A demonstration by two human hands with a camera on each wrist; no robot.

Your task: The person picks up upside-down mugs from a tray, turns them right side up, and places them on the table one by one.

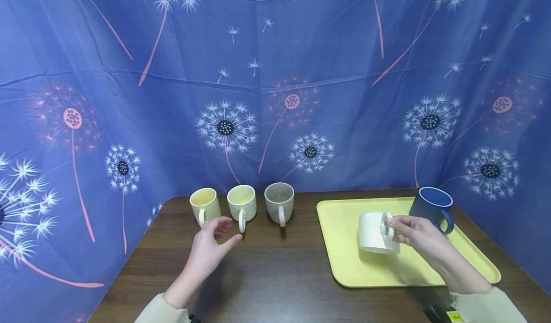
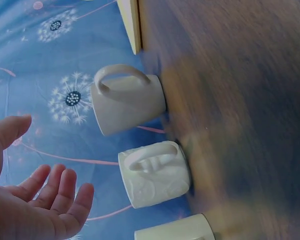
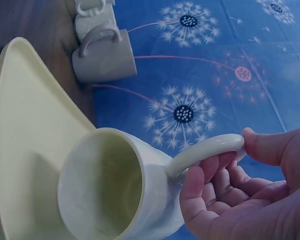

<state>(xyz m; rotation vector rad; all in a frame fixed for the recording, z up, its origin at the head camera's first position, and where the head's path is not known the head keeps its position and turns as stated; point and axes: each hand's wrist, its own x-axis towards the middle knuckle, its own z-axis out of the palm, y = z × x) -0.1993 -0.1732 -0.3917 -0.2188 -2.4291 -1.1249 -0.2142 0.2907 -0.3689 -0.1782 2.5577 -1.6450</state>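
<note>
My right hand [image 1: 415, 232] pinches the handle of a white mug [image 1: 374, 232] between thumb and fingers. This mug is turned over and tilted, its mouth facing down toward the yellow tray [image 1: 344, 270]; the right wrist view shows its inside. A dark blue mug [image 1: 430, 203] stands upright on the tray, partly behind that hand. On the left, my left hand [image 1: 211, 246] is raised with fingers apart and nothing in them. Beyond it stand a pale yellow mug [image 1: 206, 203], a white embossed mug [image 2: 155, 182] and a grey mug [image 1: 277, 206], handles toward me.
The brown wooden table [image 1: 275, 280] holds the three mugs in a row at its back edge. A blue curtain [image 1: 353, 98] with dandelion prints hangs right behind and along both sides. The tray's raised rim lies on the right half.
</note>
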